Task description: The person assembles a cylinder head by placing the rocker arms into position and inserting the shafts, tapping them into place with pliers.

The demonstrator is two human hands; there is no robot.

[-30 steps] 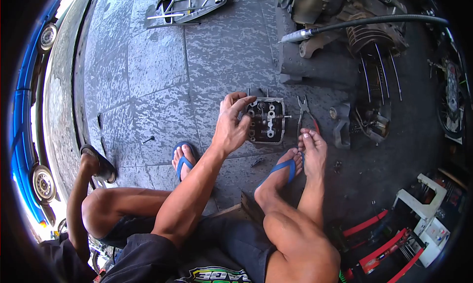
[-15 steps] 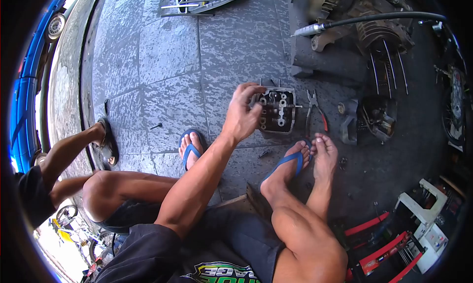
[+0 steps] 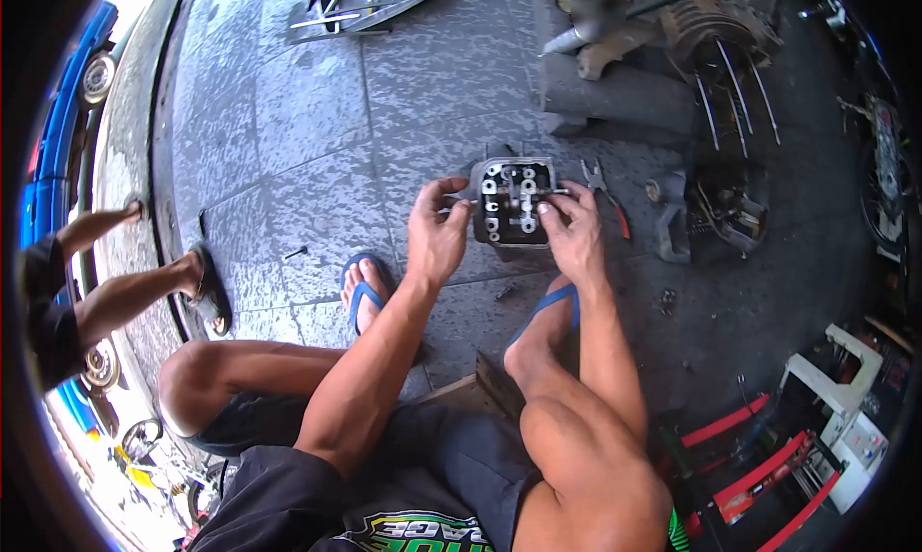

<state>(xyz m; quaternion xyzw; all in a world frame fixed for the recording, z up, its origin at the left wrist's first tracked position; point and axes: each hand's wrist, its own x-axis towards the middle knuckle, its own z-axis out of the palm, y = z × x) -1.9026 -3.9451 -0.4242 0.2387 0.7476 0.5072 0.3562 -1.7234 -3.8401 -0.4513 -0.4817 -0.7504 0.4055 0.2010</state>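
An engine cylinder head (image 3: 514,216) stands on the tiled floor between my feet, its open top showing several pale round bosses and dark recesses. At its left side, my left hand (image 3: 441,233) has thumb and fingers curled against the edge; what lies between the fingertips is partly hidden. A thin metal shaft (image 3: 560,193) sticks out of the right side. Closed around that side, my right hand (image 3: 578,235) has its fingers at the shaft and its thumb on the head's rim. Just to the right lie pliers (image 3: 608,199) with a red handle.
Engine parts (image 3: 720,211) lie to the right, and a finned cylinder with long studs (image 3: 715,48) is farther back. A bolt (image 3: 297,252) rests on the tiles. Red-and-white equipment (image 3: 768,475) stands lower right. Another person's sandalled foot (image 3: 207,293) is at left.
My right hand has come up from beside my foot to the right side of the cylinder head. My left hand has shifted down and left, off the top to its left side.
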